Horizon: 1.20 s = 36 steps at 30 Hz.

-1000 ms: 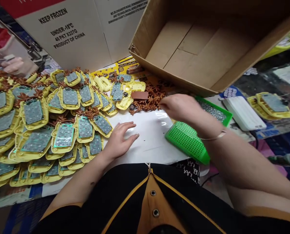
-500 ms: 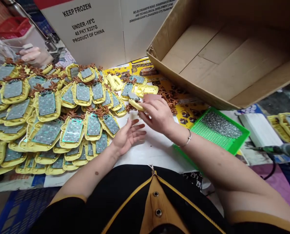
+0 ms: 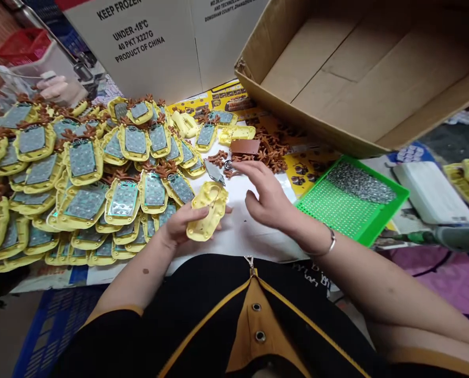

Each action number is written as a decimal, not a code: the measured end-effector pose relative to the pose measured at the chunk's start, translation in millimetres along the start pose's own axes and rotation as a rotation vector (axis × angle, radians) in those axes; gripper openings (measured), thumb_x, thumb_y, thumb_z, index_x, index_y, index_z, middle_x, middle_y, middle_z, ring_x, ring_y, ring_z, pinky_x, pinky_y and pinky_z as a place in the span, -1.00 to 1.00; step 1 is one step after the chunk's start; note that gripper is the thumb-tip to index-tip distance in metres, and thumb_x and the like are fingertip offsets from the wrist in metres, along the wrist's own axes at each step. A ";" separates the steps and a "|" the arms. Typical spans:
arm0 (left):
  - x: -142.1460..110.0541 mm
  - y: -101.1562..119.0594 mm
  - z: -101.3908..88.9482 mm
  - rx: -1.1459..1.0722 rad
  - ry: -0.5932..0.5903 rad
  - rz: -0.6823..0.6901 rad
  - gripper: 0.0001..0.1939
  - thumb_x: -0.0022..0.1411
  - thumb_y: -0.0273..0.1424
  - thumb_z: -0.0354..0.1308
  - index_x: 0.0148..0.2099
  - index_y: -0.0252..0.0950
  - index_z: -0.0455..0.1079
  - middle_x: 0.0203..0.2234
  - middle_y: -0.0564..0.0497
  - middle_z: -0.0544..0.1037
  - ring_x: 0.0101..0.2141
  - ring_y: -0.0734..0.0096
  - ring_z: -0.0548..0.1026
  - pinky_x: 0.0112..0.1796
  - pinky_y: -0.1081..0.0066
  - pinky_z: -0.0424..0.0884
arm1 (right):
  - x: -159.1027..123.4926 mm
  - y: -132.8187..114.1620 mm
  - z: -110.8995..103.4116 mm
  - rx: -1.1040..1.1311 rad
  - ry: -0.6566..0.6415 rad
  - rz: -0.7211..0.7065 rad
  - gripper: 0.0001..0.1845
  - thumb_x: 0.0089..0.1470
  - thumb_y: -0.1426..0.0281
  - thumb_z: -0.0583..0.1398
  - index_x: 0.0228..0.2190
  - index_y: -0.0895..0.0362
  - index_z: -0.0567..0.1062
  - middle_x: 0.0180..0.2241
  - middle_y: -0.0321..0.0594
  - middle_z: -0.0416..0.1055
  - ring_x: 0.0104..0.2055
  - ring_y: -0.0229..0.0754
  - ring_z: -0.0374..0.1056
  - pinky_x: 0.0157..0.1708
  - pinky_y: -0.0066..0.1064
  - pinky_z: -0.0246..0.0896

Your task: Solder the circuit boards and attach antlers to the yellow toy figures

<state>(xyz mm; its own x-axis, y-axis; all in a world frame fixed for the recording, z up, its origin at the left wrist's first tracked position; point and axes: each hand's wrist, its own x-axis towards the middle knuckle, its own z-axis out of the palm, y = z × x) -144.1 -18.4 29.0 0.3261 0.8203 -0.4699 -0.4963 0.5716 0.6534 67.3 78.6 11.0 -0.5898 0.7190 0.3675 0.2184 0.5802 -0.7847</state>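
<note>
My left hand [image 3: 177, 224] grips a yellow plastic shell [image 3: 207, 212], its hollow inner side turned up, thumb over the near edge. My right hand [image 3: 269, 195] is held over the white work surface, thumb apart from the outstretched fingers. Its fingertips are at a small round black part [image 3: 228, 165] with thin wires; whether they touch it I cannot tell. Close by are a brown circuit board [image 3: 245, 146], a grey panel [image 3: 214, 171] and a pile of brown antler-shaped pieces [image 3: 272, 156]. Behind them sits another yellow shell [image 3: 237, 134].
Many yellow shells fitted with grey-covered boards [image 3: 82, 160] are heaped at the left. A green tray [image 3: 370, 231] of small metal screws stands at the right, beside a white box [image 3: 431, 191] and a power screwdriver [image 3: 455, 239]. An open cardboard box [image 3: 305, 123] and a white carton [image 3: 159, 68] stand behind.
The yellow shell has passed from my right hand to my left, which has closed on it. My right hand has opened and stays near the small parts. The view has shifted slightly.
</note>
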 end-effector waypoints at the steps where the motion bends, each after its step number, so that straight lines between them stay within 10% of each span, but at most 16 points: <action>1: -6.1 2.4 -2.9 0.039 -0.048 -0.013 -0.40 -0.03 -0.18 0.53 0.02 -0.32 0.53 -0.09 -0.27 0.66 -0.40 0.16 0.65 -0.51 0.41 0.57 | 3.3 1.6 2.1 0.108 -0.044 0.121 -0.17 -0.16 0.61 0.09 0.21 0.07 0.39 0.22 -0.01 0.38 0.27 0.05 0.29 0.27 0.12 0.24; 11: -34.2 33.9 -15.4 0.392 -0.276 0.063 -0.19 -0.11 -0.10 0.56 0.20 -0.20 0.50 -0.04 -0.30 0.61 -0.21 0.01 0.65 -0.27 0.28 0.59 | -19.4 -20.5 39.4 1.464 -0.223 0.858 -0.51 0.00 0.18 0.30 -0.05 0.08 0.44 -0.13 -0.12 0.55 -0.15 -0.08 0.51 -0.25 -0.24 0.54; 17: -36.4 35.3 -11.2 0.433 -0.182 0.164 -0.17 -0.13 -0.02 0.53 0.18 -0.21 0.49 -0.21 -0.21 0.62 -0.37 0.14 0.62 -0.39 0.33 0.56 | -24.9 -27.8 30.9 1.544 -0.195 0.799 -0.29 -0.24 0.35 0.47 0.01 0.07 0.46 -0.24 -0.24 0.58 -0.24 -0.13 0.54 -0.25 -0.33 0.53; 22: -33.7 25.4 -9.2 0.356 0.129 0.366 -0.08 -0.23 -0.04 0.56 0.18 -0.24 0.44 -0.08 -0.27 0.62 -0.33 0.15 0.62 -0.38 0.36 0.53 | -35.6 -25.6 24.2 1.580 -0.242 0.787 -0.21 -0.31 0.53 0.45 0.03 0.05 0.45 -0.12 -0.21 0.58 -0.17 -0.08 0.57 -0.26 -0.32 0.56; 29: -17.4 14.0 3.3 0.263 0.282 0.596 -0.11 -0.21 0.04 0.55 0.15 -0.17 0.46 -0.10 -0.16 0.65 0.02 -0.06 0.59 0.09 0.08 0.50 | -35.5 -22.6 32.1 1.466 -0.018 0.868 -0.27 -0.24 0.58 0.45 -0.01 0.04 0.39 -0.29 -0.30 0.56 -0.27 -0.18 0.58 -0.36 -0.48 0.51; 36: -8.9 -1.7 15.2 0.305 0.276 0.680 -0.19 -0.15 0.01 0.55 0.13 -0.17 0.48 -0.08 -0.10 0.64 0.05 0.03 0.57 0.11 0.22 0.47 | -30.4 -24.8 43.4 1.327 0.240 1.052 -0.32 -0.30 0.67 0.40 -0.10 0.06 0.41 -0.31 -0.34 0.50 -0.36 -0.20 0.55 -0.37 -0.40 0.55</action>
<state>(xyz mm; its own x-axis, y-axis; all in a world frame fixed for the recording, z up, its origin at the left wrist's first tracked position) -133.9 -26.3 41.1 -0.2003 0.9797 -0.0134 -0.2602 -0.0400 0.9647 46.2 25.8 -2.4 -0.4768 0.6639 -0.5762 -0.4131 -0.7478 -0.5198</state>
